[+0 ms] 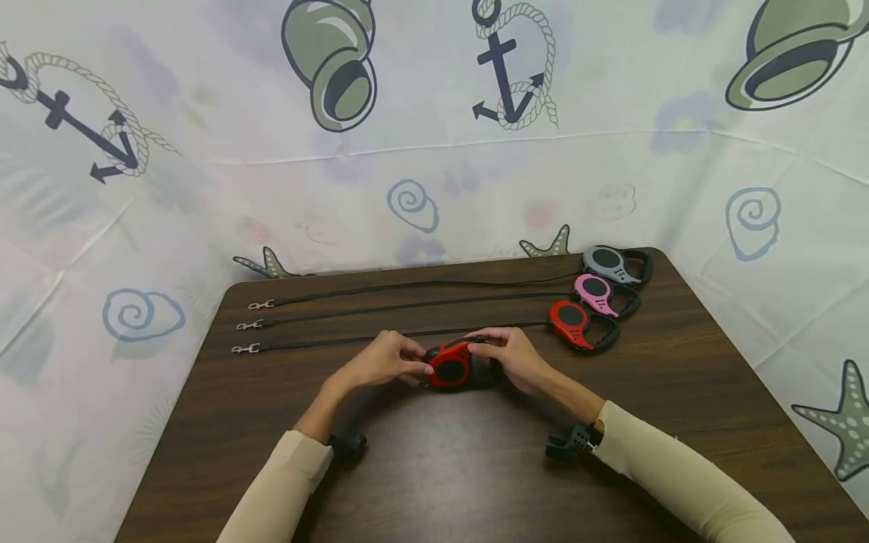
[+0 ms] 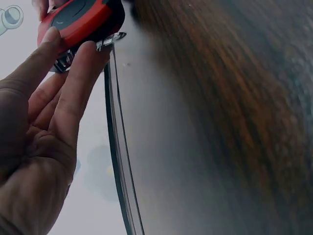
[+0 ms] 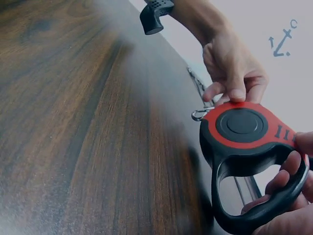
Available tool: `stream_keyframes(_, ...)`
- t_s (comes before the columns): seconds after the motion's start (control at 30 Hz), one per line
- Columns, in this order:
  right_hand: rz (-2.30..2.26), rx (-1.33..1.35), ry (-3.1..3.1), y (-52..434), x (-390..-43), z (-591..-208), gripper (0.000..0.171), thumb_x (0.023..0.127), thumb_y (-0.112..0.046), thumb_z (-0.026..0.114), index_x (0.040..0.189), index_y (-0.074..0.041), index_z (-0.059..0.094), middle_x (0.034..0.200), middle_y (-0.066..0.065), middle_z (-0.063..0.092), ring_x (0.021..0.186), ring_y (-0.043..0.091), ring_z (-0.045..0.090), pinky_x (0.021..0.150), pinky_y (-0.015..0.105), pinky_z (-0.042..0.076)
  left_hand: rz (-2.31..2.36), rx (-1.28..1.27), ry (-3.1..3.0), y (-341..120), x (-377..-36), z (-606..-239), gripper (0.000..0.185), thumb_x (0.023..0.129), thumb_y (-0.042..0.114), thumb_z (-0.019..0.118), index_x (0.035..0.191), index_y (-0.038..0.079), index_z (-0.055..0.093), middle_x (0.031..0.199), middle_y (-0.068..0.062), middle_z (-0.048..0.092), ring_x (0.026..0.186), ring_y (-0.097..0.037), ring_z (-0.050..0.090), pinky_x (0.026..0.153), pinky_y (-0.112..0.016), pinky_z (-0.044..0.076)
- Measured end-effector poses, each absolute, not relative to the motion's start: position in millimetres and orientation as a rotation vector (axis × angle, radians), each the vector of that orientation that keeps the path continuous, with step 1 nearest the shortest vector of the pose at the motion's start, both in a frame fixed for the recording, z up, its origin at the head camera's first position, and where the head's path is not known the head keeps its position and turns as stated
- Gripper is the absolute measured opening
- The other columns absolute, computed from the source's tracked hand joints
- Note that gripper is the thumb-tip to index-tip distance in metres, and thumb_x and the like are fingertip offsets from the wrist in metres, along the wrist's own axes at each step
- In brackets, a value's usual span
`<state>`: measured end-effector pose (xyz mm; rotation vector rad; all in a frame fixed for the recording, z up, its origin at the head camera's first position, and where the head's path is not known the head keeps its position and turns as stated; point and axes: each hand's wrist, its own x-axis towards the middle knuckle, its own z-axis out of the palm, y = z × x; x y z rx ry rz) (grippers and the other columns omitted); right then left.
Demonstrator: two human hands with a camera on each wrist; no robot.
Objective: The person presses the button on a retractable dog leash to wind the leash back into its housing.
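Both hands hold a red and black retractable dog leash [image 1: 451, 371] just above the table's middle. My left hand [image 1: 383, 359] pinches the round casing's edge between thumb and fingers, beside the leash's small metal clip [image 3: 199, 114]. On the other side, my right hand [image 1: 519, 360] grips the black handle [image 3: 254, 215], with fingers curled through its loop and the thumb on the red casing. In the left wrist view, the clip [image 2: 111, 41] sticks out by the left fingertips. Some left fingers are hidden behind the casing in the head view.
Behind the hands, three more leashes lie stretched across the dark wooden table [image 1: 448, 467]: grey [image 1: 604, 262], pink [image 1: 594, 292] and red [image 1: 569, 323]. Their casings are at right, their metal clips [image 1: 250, 324] at left. A patterned cloth [image 1: 434, 113] hangs around the table.
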<state>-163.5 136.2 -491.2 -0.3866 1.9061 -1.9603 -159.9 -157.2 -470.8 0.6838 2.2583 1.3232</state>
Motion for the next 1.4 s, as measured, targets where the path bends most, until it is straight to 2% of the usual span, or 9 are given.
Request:
stream_keyframes(0.27, -1.964, -0.256, 1.979, 133, -167, -492, 0.027, 0.100, -0.007, 0.073, 0.120, 0.011, 0.068, 0.086, 0.003, 0.068, 0.078, 0.016, 0.059, 0.071, 0.026, 0.050, 1.358, 0.635, 2.265, -150, -164, -475, 0.020, 0.097, 0.008, 0.077, 0.113, -0.004, 0.078, 0.101, -0.014, 0.080, 0.085, -0.028, 0.080, 0.074, -0.039, 0.064)
stream_keyframes(0.33, -1.921, -0.239, 2.041, 133, -168, -492, 0.030, 0.098, -0.007, 0.075, 0.122, 0.010, 0.068, 0.087, 0.003, 0.069, 0.077, 0.016, 0.059, 0.071, 0.027, 0.050, 1.370, 0.615, 2.262, -148, -165, -477, 0.025, 0.097, 0.008, 0.078, 0.117, -0.007, 0.076, 0.102, -0.015, 0.080, 0.085, -0.027, 0.080, 0.074, -0.038, 0.064)
stream_keyframes(0.57, -1.676, -0.318, 2.293, 135, -168, -490, 0.043, 0.091, -0.012, 0.084, 0.127, 0.007, 0.068, 0.106, 0.013, 0.075, 0.090, 0.017, 0.063, 0.077, 0.027, 0.053, 1.308, 0.555, 2.318, -142, -167, -476, 0.041, 0.094, 0.009, 0.081, 0.128, -0.011, 0.069, 0.104, -0.017, 0.078, 0.081, -0.023, 0.080, 0.073, -0.035, 0.064)
stream_keyframes(0.73, -1.488, -0.362, 2.450, 137, -170, -488, 0.046, 0.090, -0.021, 0.086, 0.125, 0.004, 0.071, 0.097, 0.011, 0.074, 0.082, 0.016, 0.062, 0.075, 0.029, 0.049, 1.156, 0.602, 2.434, -141, -166, -474, 0.046, 0.094, 0.016, 0.083, 0.131, -0.009, 0.069, 0.104, -0.014, 0.079, 0.079, -0.016, 0.079, 0.075, -0.030, 0.063)
stream_keyframes(0.87, -1.364, -0.368, 2.556, 139, -173, -490, 0.049, 0.089, -0.029, 0.087, 0.124, 0.001, 0.073, 0.090, 0.007, 0.071, 0.078, 0.016, 0.058, 0.073, 0.030, 0.047, 1.065, 0.661, 2.525, -141, -166, -476, 0.046, 0.094, 0.021, 0.084, 0.130, -0.005, 0.071, 0.103, -0.009, 0.080, 0.085, -0.011, 0.076, 0.078, -0.029, 0.061)
stream_keyframes(1.2, -1.202, -0.366, 2.676, 143, -176, -490, 0.056, 0.087, -0.039, 0.088, 0.126, -0.001, 0.074, 0.095, 0.007, 0.072, 0.081, 0.018, 0.061, 0.071, 0.031, 0.048, 1.002, 0.710, 2.617, -138, -167, -479, 0.044, 0.093, 0.025, 0.085, 0.127, 0.000, 0.074, 0.100, -0.004, 0.081, 0.085, -0.006, 0.072, 0.076, -0.026, 0.057)
stream_keyframes(1.4, -1.180, -0.371, 2.693, 143, -176, -489, 0.055, 0.086, -0.039, 0.088, 0.125, -0.002, 0.074, 0.094, 0.006, 0.070, 0.081, 0.019, 0.058, 0.071, 0.031, 0.046, 1.023, 0.700, 2.617, -139, -166, -482, 0.045, 0.093, 0.026, 0.085, 0.127, -0.001, 0.074, 0.094, -0.001, 0.080, 0.076, -0.003, 0.067, 0.072, -0.024, 0.054)
